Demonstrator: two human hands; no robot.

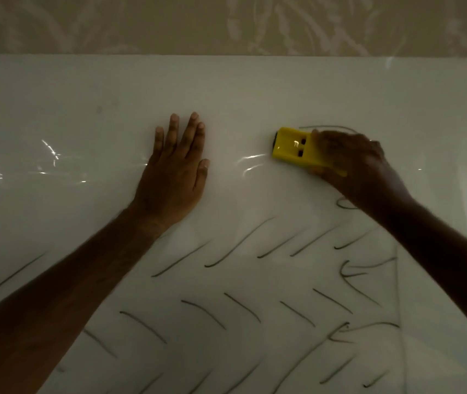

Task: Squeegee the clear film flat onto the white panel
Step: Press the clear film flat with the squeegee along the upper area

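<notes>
Broadly, the white panel (pixel 255 86) spreads under both hands, covered by the clear film (pixel 56 166), which shows shiny wrinkles just left of the left hand (pixel 174 169). That hand lies flat, fingers straight and close together, pressing the film. Well to its right, the right hand (pixel 351 163) grips a yellow squeegee (pixel 292 146), which sits on the film.

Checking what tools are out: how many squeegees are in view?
1. The yellow squeegee lies on the film right of centre, gripped by the right hand. None elsewhere in view.
</notes>
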